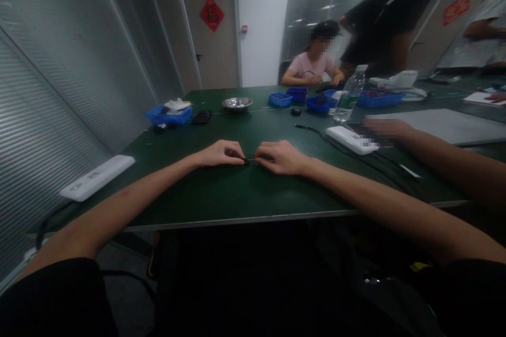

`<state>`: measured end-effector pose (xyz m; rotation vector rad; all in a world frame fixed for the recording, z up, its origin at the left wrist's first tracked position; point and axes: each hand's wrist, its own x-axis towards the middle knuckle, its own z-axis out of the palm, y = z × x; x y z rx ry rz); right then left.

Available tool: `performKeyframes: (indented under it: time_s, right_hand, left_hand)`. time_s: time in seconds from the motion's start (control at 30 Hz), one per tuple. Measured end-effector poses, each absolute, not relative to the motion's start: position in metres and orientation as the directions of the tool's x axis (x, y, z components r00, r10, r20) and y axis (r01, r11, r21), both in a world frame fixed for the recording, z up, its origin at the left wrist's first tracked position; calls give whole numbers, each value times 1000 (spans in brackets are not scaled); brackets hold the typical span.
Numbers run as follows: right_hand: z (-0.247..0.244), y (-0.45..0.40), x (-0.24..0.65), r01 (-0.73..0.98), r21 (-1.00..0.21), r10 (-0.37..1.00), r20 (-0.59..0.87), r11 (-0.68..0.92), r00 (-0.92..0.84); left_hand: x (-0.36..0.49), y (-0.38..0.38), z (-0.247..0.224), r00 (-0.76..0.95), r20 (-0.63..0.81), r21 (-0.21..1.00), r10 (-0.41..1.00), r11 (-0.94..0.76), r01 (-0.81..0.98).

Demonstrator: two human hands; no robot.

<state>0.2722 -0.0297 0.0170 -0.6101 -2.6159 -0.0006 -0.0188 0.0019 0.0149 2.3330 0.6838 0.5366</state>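
Over the middle of the green table (221, 189), my left hand (221, 154) is closed in a pinch on a small black part (246, 161). Just to its right, my right hand (282, 158) pinches a thin, light rod-like piece (252, 159). The rod's tip meets or nearly meets the black part; contact is too small to make out. Most of the rod is hidden by my right fingers, so its kind does not show. Both hands rest low, close to the tabletop.
Beyond my hands stand a metal bowl (237, 105), a black phone-like object (202, 117) and several blue bins (280, 99). A water bottle (351, 96) and white power strip (350, 139) are at right, beside another person's arm (438, 150). Another power strip (98, 178) lies left.
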Motion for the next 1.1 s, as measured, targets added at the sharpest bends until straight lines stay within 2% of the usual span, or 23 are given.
performKeyframes:
  time_s: [0.13,0.23,0.3,0.4,0.5,0.63,0.77,1.1]
  right_hand:
    - [20,-26,278,453,-116,453,456,884,-766]
    - [21,-26,279,456,-116,456,454,882,-766]
    - [20,-27,278,453,-113,453,445,884,-773]
    - [19,-28,276,446,-104,445,431,889,-785]
    - [18,-28,275,446,-97,442,433,890,-786]
    - [19,-28,276,448,-107,446,442,888,-778]
    - [19,-28,276,444,-113,446,436,889,-782]
    - [18,-28,275,444,-111,446,431,889,-784]
  left_hand:
    - [-51,26,18,681,163,669,714,-587,455]
    - [-93,48,20,477,154,637,865,-456,622]
    - [-125,60,19,293,199,593,935,-353,724]
    - [-172,68,18,69,249,525,966,-195,828]
    - [-207,70,17,-58,322,440,945,-95,893]
    - [-224,70,15,-105,370,354,923,-36,934]
    - [-220,71,14,-80,382,348,921,-63,935]
    - [-220,76,15,-229,323,496,918,42,867]
